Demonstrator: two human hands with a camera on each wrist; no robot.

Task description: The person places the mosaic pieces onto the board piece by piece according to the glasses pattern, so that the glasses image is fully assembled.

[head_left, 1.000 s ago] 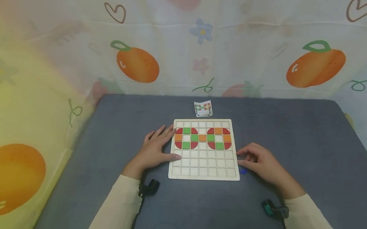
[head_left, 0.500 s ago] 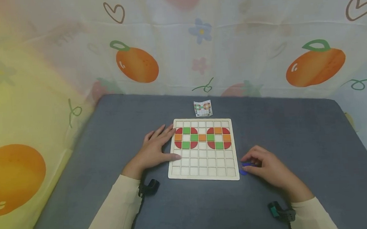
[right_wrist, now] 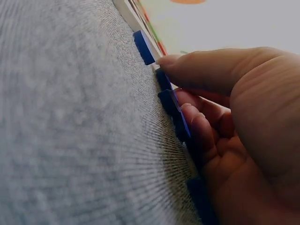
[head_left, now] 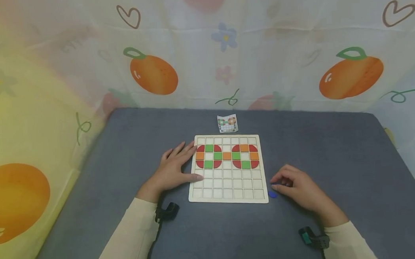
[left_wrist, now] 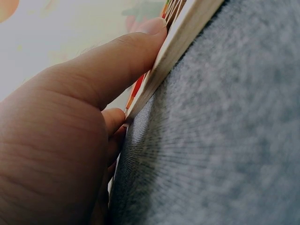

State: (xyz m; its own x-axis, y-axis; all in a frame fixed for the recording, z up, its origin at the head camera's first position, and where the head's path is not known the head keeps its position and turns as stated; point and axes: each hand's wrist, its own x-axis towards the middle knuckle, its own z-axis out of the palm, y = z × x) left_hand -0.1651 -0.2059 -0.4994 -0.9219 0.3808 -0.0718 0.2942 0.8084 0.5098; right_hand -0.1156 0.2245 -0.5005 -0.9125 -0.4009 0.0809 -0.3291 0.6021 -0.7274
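A square wooden grid board (head_left: 229, 202) lies on the table, with red, green and orange tiles (head_left: 209, 164) set in its upper rows as two rounded shapes joined by an orange square. My left hand (head_left: 172, 172) rests on the board's left edge, fingers spread and thumb laid over the rim. Beside the lower right corner, my right hand (head_left: 298, 187) has its thumb and index finger pinched at a small blue piece (right_wrist: 163, 78), which the fingers partly cover. Other blue pieces (right_wrist: 144, 47) lie around these fingertips; one blue piece (head_left: 272, 194) shows below the thumb.
A small printed card (head_left: 227, 123) with a similar coloured pattern lies just beyond the board. Grey cloth (head_left: 214, 240) covers the table. A fruit-patterned curtain (head_left: 259, 43) hangs along the back and left. Each wrist wears a black camera mount (head_left: 314, 238).
My right hand has drawn back from the board's right edge, uncovering blue pieces, then come slightly left over them. The left hand keeps its place on the board. The head view has shifted slightly.
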